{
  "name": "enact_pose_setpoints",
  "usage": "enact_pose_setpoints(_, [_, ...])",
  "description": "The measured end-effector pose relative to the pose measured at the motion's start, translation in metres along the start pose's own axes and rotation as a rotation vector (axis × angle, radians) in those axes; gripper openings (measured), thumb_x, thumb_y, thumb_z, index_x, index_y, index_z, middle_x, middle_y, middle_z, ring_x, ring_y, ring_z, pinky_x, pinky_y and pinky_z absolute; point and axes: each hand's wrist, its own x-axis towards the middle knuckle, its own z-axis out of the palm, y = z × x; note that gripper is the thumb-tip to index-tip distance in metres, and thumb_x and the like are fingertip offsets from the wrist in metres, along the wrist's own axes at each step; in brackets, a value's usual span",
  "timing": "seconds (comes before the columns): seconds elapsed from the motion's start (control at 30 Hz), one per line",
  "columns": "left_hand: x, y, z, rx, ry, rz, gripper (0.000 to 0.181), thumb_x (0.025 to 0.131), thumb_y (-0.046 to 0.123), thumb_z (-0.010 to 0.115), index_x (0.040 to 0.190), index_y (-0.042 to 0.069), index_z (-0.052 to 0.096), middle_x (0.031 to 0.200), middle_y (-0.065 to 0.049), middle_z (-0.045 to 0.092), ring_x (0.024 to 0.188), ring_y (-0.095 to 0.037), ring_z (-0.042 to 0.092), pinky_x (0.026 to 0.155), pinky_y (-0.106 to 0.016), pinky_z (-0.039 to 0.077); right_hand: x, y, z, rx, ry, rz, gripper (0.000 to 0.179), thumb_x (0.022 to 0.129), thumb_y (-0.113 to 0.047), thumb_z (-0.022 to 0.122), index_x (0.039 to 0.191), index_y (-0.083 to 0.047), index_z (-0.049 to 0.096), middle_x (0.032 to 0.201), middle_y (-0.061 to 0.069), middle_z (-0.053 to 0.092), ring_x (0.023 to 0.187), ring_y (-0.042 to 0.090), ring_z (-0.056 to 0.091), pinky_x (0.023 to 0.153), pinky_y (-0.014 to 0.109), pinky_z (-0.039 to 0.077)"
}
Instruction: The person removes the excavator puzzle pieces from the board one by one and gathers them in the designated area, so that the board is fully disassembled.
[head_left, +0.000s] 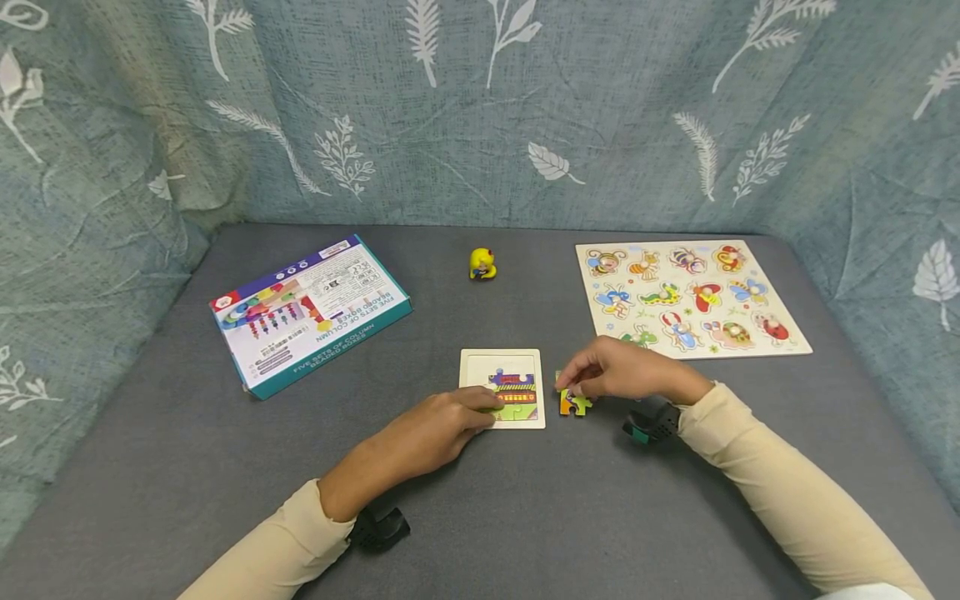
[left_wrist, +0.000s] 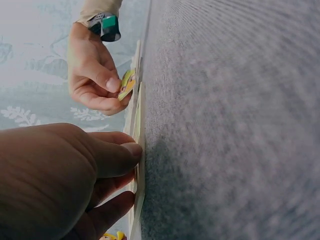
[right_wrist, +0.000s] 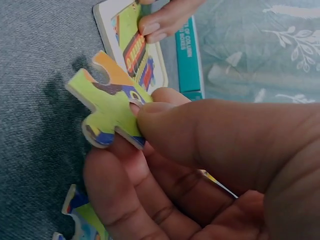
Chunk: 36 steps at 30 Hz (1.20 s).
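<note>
A small square wooden puzzle tray (head_left: 500, 353) lies mid-table, with several joined jigsaw pieces (head_left: 517, 392) in its lower right part. My left hand (head_left: 435, 425) rests its fingertips on the tray's left side and the picture, as the left wrist view also shows. To the right of the tray, my right hand (head_left: 626, 368) pinches a green and orange jigsaw piece (right_wrist: 112, 102) between thumb and fingers, tilted above the table. More jigsaw pieces (right_wrist: 87, 217) lie below that hand in the right wrist view, partly cut off by the frame.
A boxed beaded set (head_left: 311, 317) lies at the back left. A small yellow toy figure (head_left: 482, 264) stands behind the tray. At the back right is a wooden insect peg board (head_left: 693, 300), close behind my right hand. A patterned curtain (head_left: 465, 125) hangs behind the grey table.
</note>
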Motion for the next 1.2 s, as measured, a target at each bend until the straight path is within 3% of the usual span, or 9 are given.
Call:
enact_pose_setpoints(0.23, [0.0, 0.0, 0.0006, 0.017, -0.014, -0.001, 0.018, 0.091, -0.002, 0.065, 0.106, 0.003, 0.074, 0.124, -0.009, 0.063, 0.121, -0.024, 0.055, 0.103, -0.033, 0.042, -0.0029, 0.0025, 0.0016, 0.014, -0.048, 0.003, 0.019, 0.092, 0.003, 0.061, 0.107, 0.004, 0.071, 0.095, 0.006, 0.071, 0.08, 0.013, 0.062, 0.066, 0.026, 0.053])
enact_pose_setpoints(0.73, [0.0011, 0.0008, -0.0013, 0.013, -0.025, -0.011, 0.02, 0.09, -0.003, 0.065, 0.108, 0.001, 0.074, 0.123, -0.009, 0.065, 0.121, -0.025, 0.056, 0.101, -0.035, 0.044, -0.006, 0.0004, 0.0004, -0.029, -0.067, 0.007, 0.018, 0.091, 0.003, 0.061, 0.106, 0.002, 0.072, 0.095, 0.004, 0.071, 0.081, 0.012, 0.062, 0.065, 0.025, 0.052])
enact_pose_setpoints(0.93, [0.0009, 0.0009, -0.0007, 0.019, -0.025, -0.007, 0.021, 0.089, -0.004, 0.066, 0.108, 0.0, 0.073, 0.122, -0.01, 0.065, 0.121, -0.026, 0.056, 0.102, -0.035, 0.043, -0.007, 0.0006, -0.0001, -0.063, -0.036, 0.0, 0.018, 0.09, 0.003, 0.062, 0.106, 0.002, 0.072, 0.096, 0.003, 0.071, 0.082, 0.012, 0.064, 0.068, 0.027, 0.054])
enact_pose_setpoints(1.2, [0.0007, 0.0, 0.0008, 0.037, -0.016, 0.013, 0.021, 0.088, -0.005, 0.066, 0.107, 0.0, 0.074, 0.121, -0.01, 0.066, 0.12, -0.026, 0.056, 0.102, -0.035, 0.043, -0.0086, -0.0009, -0.0018, -0.028, -0.015, -0.001, 0.019, 0.09, 0.006, 0.061, 0.107, 0.004, 0.07, 0.095, 0.004, 0.069, 0.087, 0.016, 0.063, 0.072, 0.028, 0.053])
